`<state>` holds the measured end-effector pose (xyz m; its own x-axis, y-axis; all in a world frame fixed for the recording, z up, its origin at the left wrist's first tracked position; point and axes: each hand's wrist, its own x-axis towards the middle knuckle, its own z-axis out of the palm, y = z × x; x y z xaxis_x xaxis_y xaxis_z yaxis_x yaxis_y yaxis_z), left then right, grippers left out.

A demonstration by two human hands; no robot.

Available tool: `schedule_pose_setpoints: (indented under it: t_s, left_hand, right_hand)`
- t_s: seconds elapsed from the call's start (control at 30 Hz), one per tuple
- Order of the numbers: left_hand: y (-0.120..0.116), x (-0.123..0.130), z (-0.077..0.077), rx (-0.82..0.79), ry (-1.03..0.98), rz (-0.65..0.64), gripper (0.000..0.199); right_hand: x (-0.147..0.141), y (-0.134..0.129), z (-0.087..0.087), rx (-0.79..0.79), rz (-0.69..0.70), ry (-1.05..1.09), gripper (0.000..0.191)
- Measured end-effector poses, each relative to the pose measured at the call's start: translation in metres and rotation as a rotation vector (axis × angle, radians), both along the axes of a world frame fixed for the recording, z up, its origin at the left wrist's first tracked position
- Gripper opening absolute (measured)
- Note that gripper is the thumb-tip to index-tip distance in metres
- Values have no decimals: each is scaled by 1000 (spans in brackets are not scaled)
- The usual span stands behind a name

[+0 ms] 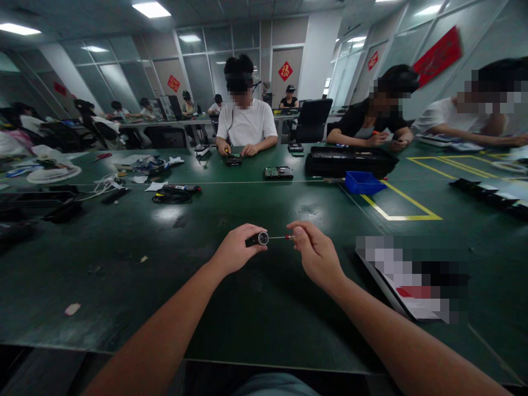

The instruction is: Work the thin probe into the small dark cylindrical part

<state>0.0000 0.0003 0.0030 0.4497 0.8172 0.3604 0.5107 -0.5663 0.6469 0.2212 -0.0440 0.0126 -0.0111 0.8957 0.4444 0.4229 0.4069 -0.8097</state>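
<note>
My left hand (pixel 240 247) is closed around a small black cylindrical part (pixel 254 240) with a pale round rim facing right. Between thumb and fingers, my right hand (pixel 317 254) grips a screwdriver (pixel 277 237) with a thin metal shaft and a red piece at the handle end. The shaft points left, and its tip meets the round end of the black part; how deep it reaches I cannot tell. Both hands are held above the green table (pixel 231 324), and most of the screwdriver's handle is hidden by my right fingers.
Right of my arm lies a blurred-out flat item (pixel 396 286). Farther off are a blue bin (pixel 365 182), a long black tray (pixel 350 160), a green circuit-board device (pixel 278 172) and a black cable bundle (pixel 175 193). Several people work around the table; one sits opposite (pixel 246 124).
</note>
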Motion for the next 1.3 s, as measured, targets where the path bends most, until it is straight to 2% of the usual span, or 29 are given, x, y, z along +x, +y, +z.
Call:
schedule_pose_setpoints:
  t_s: [0.33, 0.5, 0.6, 0.7, 0.8, 0.97, 1.13, 1.3]
  left_hand:
    - [0, 6, -1, 29, -17, 4, 34]
    - [2, 8, 2, 63, -77, 10, 34]
    - [3, 8, 1, 53, -37, 5, 34]
    - [3, 6, -1, 34, -1, 18, 34]
    - [3, 5, -2, 5, 3, 35, 35]
    - [1, 4, 2, -15, 30, 50, 37]
    - [0, 3, 2, -5, 50, 59, 37]
    - [1, 3, 1, -1, 41, 54, 37]
  right_hand:
    - [-5, 12, -7, -77, 4, 490, 30]
    - [-6, 19, -9, -196, 45, 784, 29]
    - [-4, 22, -10, -298, 82, 872, 30]
    - [-2, 24, -13, -234, 36, 802, 30]
    - [-2, 21, -13, -113, -29, 601, 29]
    - [-2, 12, -8, -33, -22, 354, 26]
    - [0, 12, -8, -15, -7, 274, 25]
    - [1, 15, -11, -34, -27, 299, 26]
